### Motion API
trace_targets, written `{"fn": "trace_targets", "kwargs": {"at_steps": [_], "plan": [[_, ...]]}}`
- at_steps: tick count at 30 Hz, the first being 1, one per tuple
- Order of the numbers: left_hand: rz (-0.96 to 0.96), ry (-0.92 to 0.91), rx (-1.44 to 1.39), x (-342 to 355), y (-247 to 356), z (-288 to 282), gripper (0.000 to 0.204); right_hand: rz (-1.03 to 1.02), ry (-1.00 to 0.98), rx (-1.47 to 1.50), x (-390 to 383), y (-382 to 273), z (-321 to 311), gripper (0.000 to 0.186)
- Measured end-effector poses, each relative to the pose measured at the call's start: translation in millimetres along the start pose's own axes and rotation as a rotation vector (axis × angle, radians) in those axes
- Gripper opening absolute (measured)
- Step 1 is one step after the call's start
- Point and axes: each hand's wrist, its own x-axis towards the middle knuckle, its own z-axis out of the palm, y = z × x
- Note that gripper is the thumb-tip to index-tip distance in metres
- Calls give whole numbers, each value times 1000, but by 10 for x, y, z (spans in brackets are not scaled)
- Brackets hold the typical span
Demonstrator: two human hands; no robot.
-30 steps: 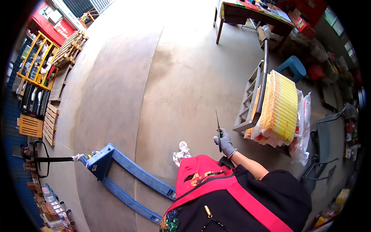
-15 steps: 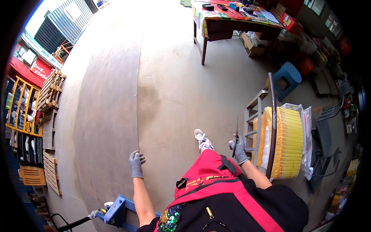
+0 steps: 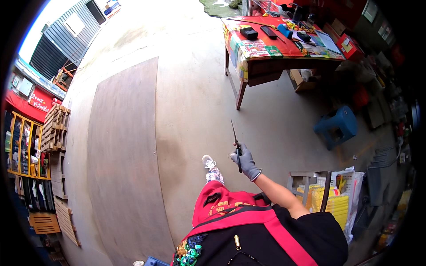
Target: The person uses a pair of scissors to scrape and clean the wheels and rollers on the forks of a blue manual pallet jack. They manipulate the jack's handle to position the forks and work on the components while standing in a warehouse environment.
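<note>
In front of me my right hand (image 3: 246, 162), in a grey glove, is closed around the dark handle of a long thin pointed blade (image 3: 234, 131). The blade points up and away from me, toward the table. I cannot make out whether it is a knife or scissors seen edge-on. No other thing touches that hand. My left hand is out of the picture. I wear a red apron (image 3: 230, 216) over a black top, and one white shoe (image 3: 207, 161) shows ahead on the floor.
A table (image 3: 275, 49) with a colourful cover and small items stands ahead right. Right of me are a blue stool (image 3: 336, 127) and a metal-framed cart (image 3: 308, 174) with yellow bundles. A brown sheet (image 3: 124, 146) lies on the floor; wooden pallets (image 3: 56, 128) stand at the left.
The table has come nearer, and the cart has dropped back to the lower right. My right hand, still holding the blade, has moved left and away from the cart. My left hand has left the view.
</note>
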Motion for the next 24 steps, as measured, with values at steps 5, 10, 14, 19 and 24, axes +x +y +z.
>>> {"fn": "trace_targets", "kwargs": {"at_steps": [5,10,14,19,24], "plan": [[-73,52,-193,853,1677,559,21,17,-102,-113,1588,-265,531,46],[285,-80,-201,1328,4756,1512,21,4,-67,-100,2974,-1252,694,41],[654,-284,-18,1095,7221,2472,23,-37,-23,57,4338,-1515,762,43],[616,-212,-143,1571,8417,3154,26,20,-123,-43,5961,-2057,895,41],[171,-117,-128,1660,8274,3334,27,6,-174,-234,7542,-2790,1239,42]]}}
